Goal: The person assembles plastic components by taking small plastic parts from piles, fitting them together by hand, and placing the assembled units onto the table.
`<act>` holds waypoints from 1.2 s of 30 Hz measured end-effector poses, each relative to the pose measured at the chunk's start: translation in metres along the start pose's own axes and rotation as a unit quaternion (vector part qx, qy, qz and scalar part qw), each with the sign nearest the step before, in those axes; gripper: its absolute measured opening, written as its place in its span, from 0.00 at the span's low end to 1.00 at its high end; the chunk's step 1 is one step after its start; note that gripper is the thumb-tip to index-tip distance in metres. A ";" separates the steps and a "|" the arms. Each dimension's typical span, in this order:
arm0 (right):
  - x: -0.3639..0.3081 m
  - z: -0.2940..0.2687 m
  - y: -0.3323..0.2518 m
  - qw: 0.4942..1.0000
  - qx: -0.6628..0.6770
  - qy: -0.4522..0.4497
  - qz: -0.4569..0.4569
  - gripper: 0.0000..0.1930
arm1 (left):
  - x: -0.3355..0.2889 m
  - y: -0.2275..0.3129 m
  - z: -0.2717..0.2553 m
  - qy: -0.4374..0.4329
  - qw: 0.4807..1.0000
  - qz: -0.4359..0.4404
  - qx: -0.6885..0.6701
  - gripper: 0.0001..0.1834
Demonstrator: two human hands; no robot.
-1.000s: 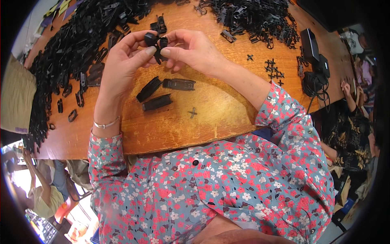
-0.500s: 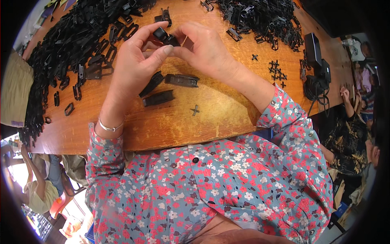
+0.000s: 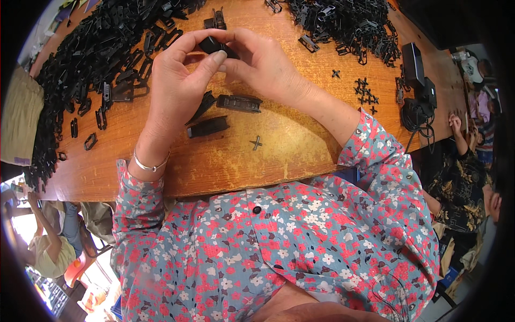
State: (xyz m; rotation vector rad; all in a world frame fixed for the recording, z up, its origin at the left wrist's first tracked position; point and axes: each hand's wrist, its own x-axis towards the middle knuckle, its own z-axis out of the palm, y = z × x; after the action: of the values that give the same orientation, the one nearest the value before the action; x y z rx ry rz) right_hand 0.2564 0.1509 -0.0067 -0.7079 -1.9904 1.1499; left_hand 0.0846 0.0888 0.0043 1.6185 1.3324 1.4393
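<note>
Between my two hands, above the wooden table (image 3: 306, 145), is a small black plastic part (image 3: 219, 47). My left hand (image 3: 179, 75) pinches its left side with the thumb across it. The fingers of my right hand (image 3: 263, 64) are closed on its right end, which they partly hide. Just below my hands lie a long black plastic housing (image 3: 239, 103) and a second dark housing (image 3: 208, 127); a third black piece (image 3: 201, 107) is partly behind my left wrist. A small dark cross-shaped piece (image 3: 256, 143) rests nearer the table's front edge.
A big heap of black plastic parts (image 3: 96, 53) covers the left; another heap (image 3: 343, 27) lies at the far right. Several small black crosses (image 3: 366, 92) sit at right, beside a black box-shaped device (image 3: 413, 64) with a coiled cable (image 3: 418, 118). Other people are at both sides.
The black part has turned between my fingers, and my left thumb now lies further over it. My right fingers have closed in nearer to the left ones.
</note>
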 end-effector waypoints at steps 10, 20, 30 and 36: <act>-0.010 0.004 -0.040 0.973 0.083 -0.132 0.170 0.14 | 0.003 0.010 0.001 -0.028 0.952 -0.141 -0.271 0.40; -0.018 0.009 -0.044 0.994 0.024 -0.106 0.003 0.13 | -0.016 0.038 0.015 -0.047 0.978 -0.081 -0.188 0.38; -0.010 0.005 -0.047 0.950 0.117 -0.197 0.213 0.16 | 0.000 -0.007 -0.008 0.084 0.959 -0.167 -0.215 0.26; -0.009 0.004 -0.041 0.963 0.113 -0.145 0.197 0.12 | -0.001 -0.011 -0.006 0.072 0.980 -0.142 -0.124 0.24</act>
State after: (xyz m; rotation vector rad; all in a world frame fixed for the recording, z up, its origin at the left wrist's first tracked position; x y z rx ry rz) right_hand 0.2544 0.1232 0.0256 -0.8819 -1.9555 1.7751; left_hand 0.0758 0.0902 -0.0044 1.1347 1.3393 1.4986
